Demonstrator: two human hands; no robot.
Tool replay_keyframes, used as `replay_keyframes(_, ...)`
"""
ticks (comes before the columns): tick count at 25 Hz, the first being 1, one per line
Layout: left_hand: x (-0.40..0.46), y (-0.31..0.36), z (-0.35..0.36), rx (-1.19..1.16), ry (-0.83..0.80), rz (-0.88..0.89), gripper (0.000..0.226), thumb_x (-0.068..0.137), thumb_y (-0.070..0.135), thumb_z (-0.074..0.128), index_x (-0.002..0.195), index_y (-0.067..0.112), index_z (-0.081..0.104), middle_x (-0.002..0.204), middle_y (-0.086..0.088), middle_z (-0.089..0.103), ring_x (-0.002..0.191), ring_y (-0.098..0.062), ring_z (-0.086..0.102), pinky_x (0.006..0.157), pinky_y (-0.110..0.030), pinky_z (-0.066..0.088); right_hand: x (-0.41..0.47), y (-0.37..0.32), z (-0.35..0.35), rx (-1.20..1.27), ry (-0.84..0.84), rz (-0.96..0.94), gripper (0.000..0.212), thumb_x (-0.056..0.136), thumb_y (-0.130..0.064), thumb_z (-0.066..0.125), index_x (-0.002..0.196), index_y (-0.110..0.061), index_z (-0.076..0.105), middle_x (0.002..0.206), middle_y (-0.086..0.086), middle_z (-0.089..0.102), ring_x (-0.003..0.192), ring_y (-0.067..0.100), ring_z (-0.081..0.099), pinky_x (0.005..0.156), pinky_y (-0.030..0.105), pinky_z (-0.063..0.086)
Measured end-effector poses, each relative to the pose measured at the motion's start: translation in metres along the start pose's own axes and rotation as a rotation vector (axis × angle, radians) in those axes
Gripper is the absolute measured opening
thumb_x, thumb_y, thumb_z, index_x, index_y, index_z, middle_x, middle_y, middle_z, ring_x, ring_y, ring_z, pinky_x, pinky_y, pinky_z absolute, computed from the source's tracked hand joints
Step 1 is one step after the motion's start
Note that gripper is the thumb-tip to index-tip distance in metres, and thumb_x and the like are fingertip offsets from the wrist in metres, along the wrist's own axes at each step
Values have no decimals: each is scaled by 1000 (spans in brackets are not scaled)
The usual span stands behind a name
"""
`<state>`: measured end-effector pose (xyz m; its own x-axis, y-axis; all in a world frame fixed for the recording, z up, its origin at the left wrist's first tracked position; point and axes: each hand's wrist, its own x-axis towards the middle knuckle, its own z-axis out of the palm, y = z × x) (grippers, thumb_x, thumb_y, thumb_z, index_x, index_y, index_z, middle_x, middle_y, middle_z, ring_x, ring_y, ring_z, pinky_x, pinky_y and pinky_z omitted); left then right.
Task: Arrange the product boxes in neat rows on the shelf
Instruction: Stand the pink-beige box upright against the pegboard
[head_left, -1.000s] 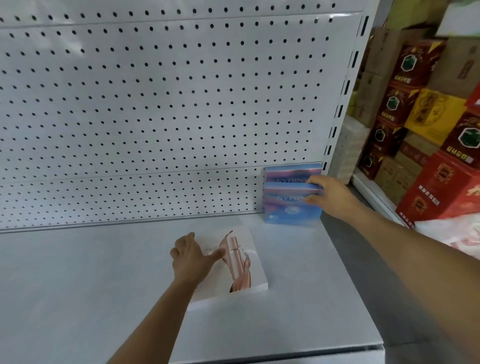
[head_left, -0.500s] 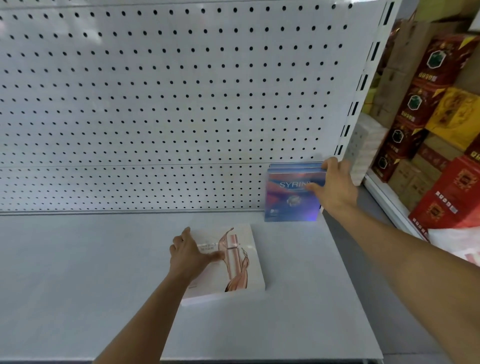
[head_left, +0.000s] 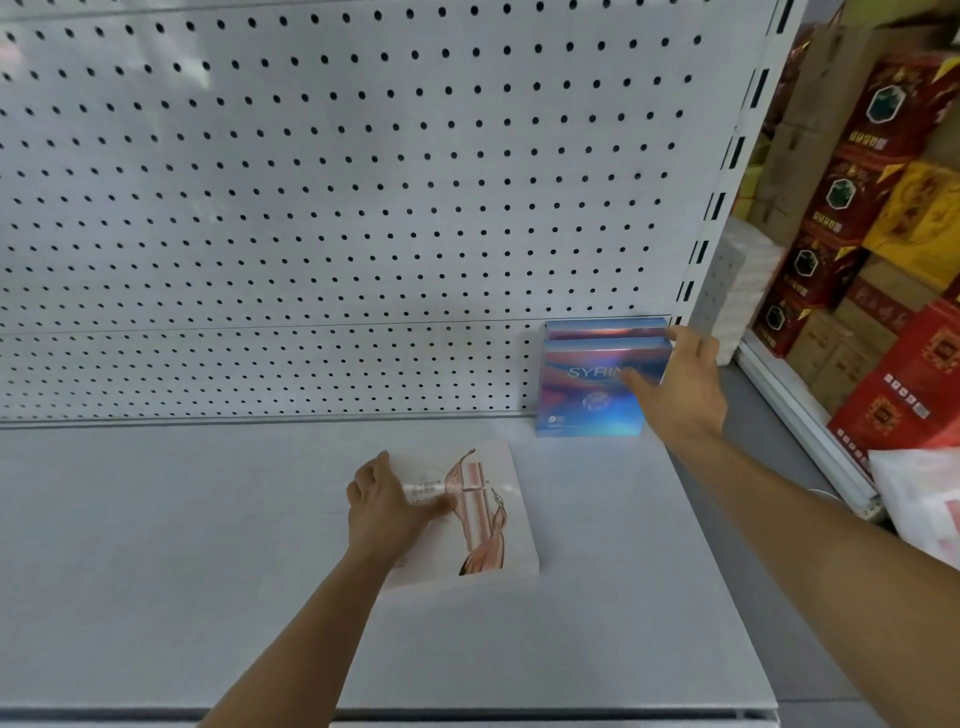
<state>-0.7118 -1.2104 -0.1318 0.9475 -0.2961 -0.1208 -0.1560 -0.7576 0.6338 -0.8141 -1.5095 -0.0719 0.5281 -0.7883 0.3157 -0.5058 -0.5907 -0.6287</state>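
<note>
Two blue iridescent boxes stand upright, one behind the other, at the back right of the white shelf (head_left: 156, 545), against the pegboard. My right hand (head_left: 680, 384) grips the right edge of the front blue box (head_left: 582, 395), thumb across its face, fingers reaching over the top. The rear blue box (head_left: 602, 328) shows only its top edge. A flat white-and-pink box (head_left: 483, 514) lies face up in the middle of the shelf. My left hand (head_left: 389, 506) rests on its left part, thumb spread across the lid.
The perforated back panel (head_left: 311, 208) rises behind the shelf, with a slotted upright (head_left: 727, 176) at its right end. Beyond it, red and yellow cartons (head_left: 883, 218) are stacked on a neighbouring shelf. A white plastic bag (head_left: 919, 499) lies at the right edge.
My right hand has stood the front blue box upright against the rear one and shifted its grip toward the right edge. The left hand stayed on the pink box.
</note>
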Motion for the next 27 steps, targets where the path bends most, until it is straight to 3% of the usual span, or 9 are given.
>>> replay_keyframes(3, 0, 26, 5, -83, 84, 199, 80, 87, 41, 66, 149, 12, 25, 155, -7, 26, 143, -24, 20, 114, -37, 23, 1, 6, 1, 228, -40, 58, 58, 81, -34, 72, 128, -17, 42, 123, 3, 49, 109, 20, 51, 80, 34, 44)
replay_keyframes(6, 8, 85, 18, -238, -93, 375, 68, 96, 33, 56, 152, 16, 21, 158, -1, 23, 145, -17, 22, 113, -28, 19, 4, 10, 3, 423, -124, 131, 40, 87, -31, 66, 117, -10, 50, 101, 1, 57, 90, 19, 55, 71, 29, 42)
replay_keyframes(9, 20, 132, 35, -427, -314, 318, 62, 97, 24, 53, 151, 20, 23, 156, 2, 28, 142, -14, 27, 116, -32, 23, 10, 15, 4, 437, -152, 137, 22, 89, -28, 62, 95, -8, 55, 80, 2, 54, 74, 20, 51, 58, 27, 38)
replay_keyframes(12, 28, 141, 55, -532, -285, 274, 37, 82, 18, 58, 118, 22, 51, 124, -4, 58, 116, -18, 52, 95, -30, 39, 19, 20, 3, 457, -169, 137, 24, 88, -26, 63, 71, -17, 49, 65, 0, 47, 66, 22, 49, 62, 41, 47)
replay_keyframes(14, 26, 144, 61, -557, -258, 262, 37, 72, 25, 60, 109, 21, 54, 116, -5, 59, 109, -18, 53, 89, -24, 40, 25, 22, 4, 457, -164, 150, 25, 88, -25, 63, 68, -19, 48, 65, 1, 48, 66, 24, 52, 66, 45, 51)
replay_keyframes(16, 23, 149, 61, -578, -277, 231, 42, 66, 35, 64, 106, 26, 56, 116, -3, 58, 109, -16, 54, 93, -28, 44, 31, 23, 6, 407, -144, 155, 19, 87, -27, 61, 74, -16, 53, 67, 2, 54, 69, 29, 58, 67, 41, 51)
replay_keyframes(20, 26, 154, 61, -555, -322, 191, 70, 57, 53, 64, 123, 32, 50, 126, -1, 54, 114, -16, 55, 103, -42, 45, 32, 23, 7, 355, -105, 166, 19, 86, -31, 60, 92, -13, 57, 84, 6, 63, 80, 27, 62, 71, 36, 48)
replay_keyframes(23, 23, 154, 59, -540, -310, 209, 64, 63, 46, 65, 124, 34, 49, 126, 2, 55, 116, -14, 54, 104, -42, 43, 27, 22, 6, 327, -113, 136, 20, 86, -29, 62, 98, -17, 51, 97, 2, 62, 88, 23, 59, 78, 37, 49)
replay_keyframes(27, 19, 154, 52, -509, -304, 246, 55, 83, 27, 65, 132, 34, 41, 134, 9, 45, 127, -13, 42, 109, -37, 35, 23, 22, 3, 302, -132, 136, 41, 84, -30, 67, 116, -15, 47, 113, 4, 56, 95, 21, 55, 76, 32, 43)
